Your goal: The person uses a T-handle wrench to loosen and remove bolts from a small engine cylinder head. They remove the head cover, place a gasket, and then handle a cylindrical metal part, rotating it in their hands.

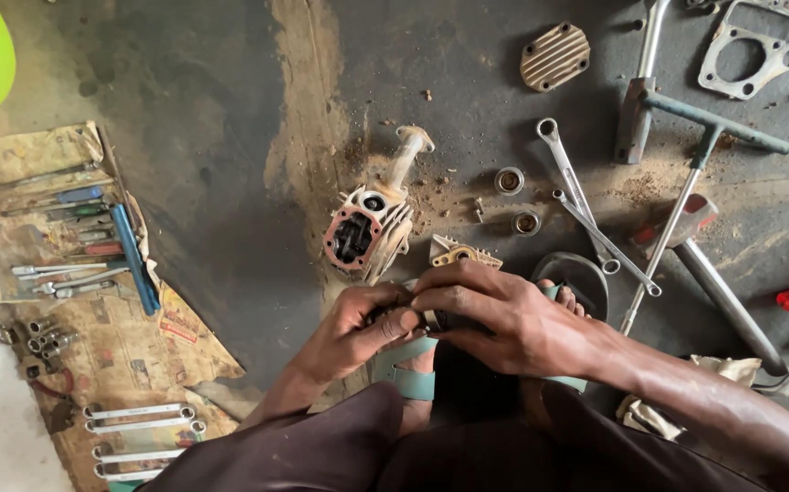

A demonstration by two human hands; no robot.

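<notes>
Small part: a dark metal piece (pixel 426 319), mostly hidden, sits low centre of the frame between both hands. Can't tell exactly what it is, maybe a ring or bearing.
Left hand (pixel 358 328): fingers curled tight around the piece from the left, thumb on top.
Right hand (pixel 495 319): laid over it from the right, fingers closed down on the same piece, so both hands are gripping one thing.
Engine head: the finned casting (pixel 367 232) with a reddish gasket face lies on the floor just above the hands, tilted on its side.
Spanners nearby: two long ring spanners (pixel 581 205) crossed to the upper right of the hands, plus a T-handle wrench (pixel 686 200) further right.
Loose bits: two small round bushings (pixel 509 180) on the dusty floor between casting and spanners, a ribbed cover (pixel 554 56) at the top, a flat gasket plate (pixel 754 50) in the top right corner.
Tool spread: cardboard sheet (pixel 130 355) on the left with spanners and screwdrivers laid out in rows.
Doing it well, imo: keep the piece pinned steady with one hand and work it with the other, close over the lap so nothing drops into the floor grit. Even pressure, no forcing.
</notes>
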